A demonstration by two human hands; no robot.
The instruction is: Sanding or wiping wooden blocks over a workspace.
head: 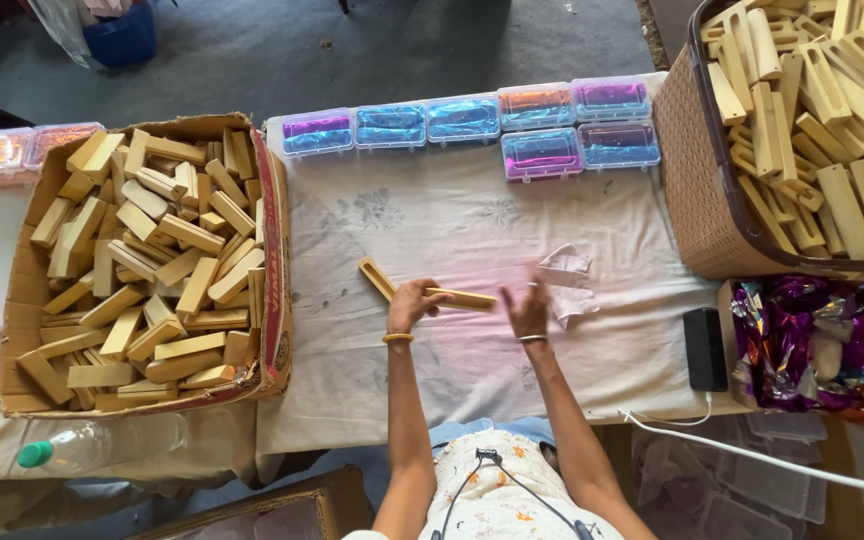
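On the counter (472,230): two wood strips.
Left hand (410,303): pinching a strip (462,298) end.
Right hand (529,310): fingers spread, empty.
Feel: light, stiff; likely best gripped mid-length.

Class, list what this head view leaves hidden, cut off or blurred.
- Right hand: motion-blurred, so its grip is unclear.
- Wicker basket: cut off by the top and right edges.
- Plastic cases: contents hidden behind shiny lids.
- Cardboard box: lower blocks buried under upper ones.

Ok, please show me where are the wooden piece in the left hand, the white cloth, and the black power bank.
wooden piece (464,298), head view, its free right end.
white cloth (564,265), head view, its crumpled upper part.
black power bank (704,348), head view, middle of its top face.
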